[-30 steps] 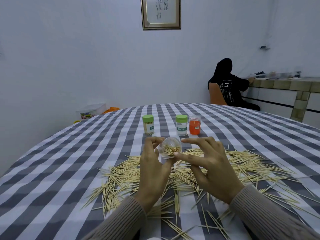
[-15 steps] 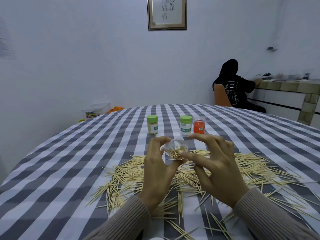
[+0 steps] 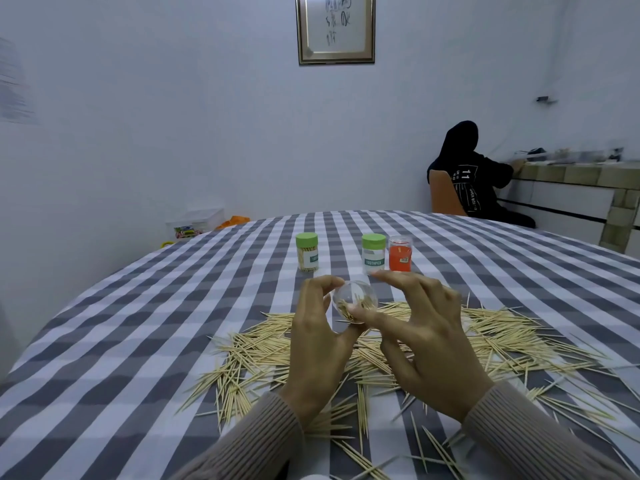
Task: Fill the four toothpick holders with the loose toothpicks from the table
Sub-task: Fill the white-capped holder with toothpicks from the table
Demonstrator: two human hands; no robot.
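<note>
My left hand [image 3: 320, 344] grips a clear toothpick holder [image 3: 351, 301] above the table, its mouth tilted toward me, with toothpicks inside. My right hand [image 3: 427, 344] is at the holder's right side; its thumb touches the rim at the toothpicks, the other fingers spread and lightly bent. Loose toothpicks [image 3: 502, 341] lie scattered over the checked tablecloth under and around both hands. Farther back stand a green-lidded holder [image 3: 307, 252] full of toothpicks, a second green-lidded holder [image 3: 373, 253], and an orange holder [image 3: 400, 253] with a clear lid.
The round table [image 3: 121, 323] has a grey-and-white checked cloth. A person in black sits on a chair [image 3: 445, 195] at the back right, facing a counter [image 3: 571, 174]. A plastic box [image 3: 194, 223] stands behind the table's left edge.
The camera has tilted slightly, so everything sits lower in the view. Both hands keep their pose at the clear holder, with the right thumb still at its mouth.
</note>
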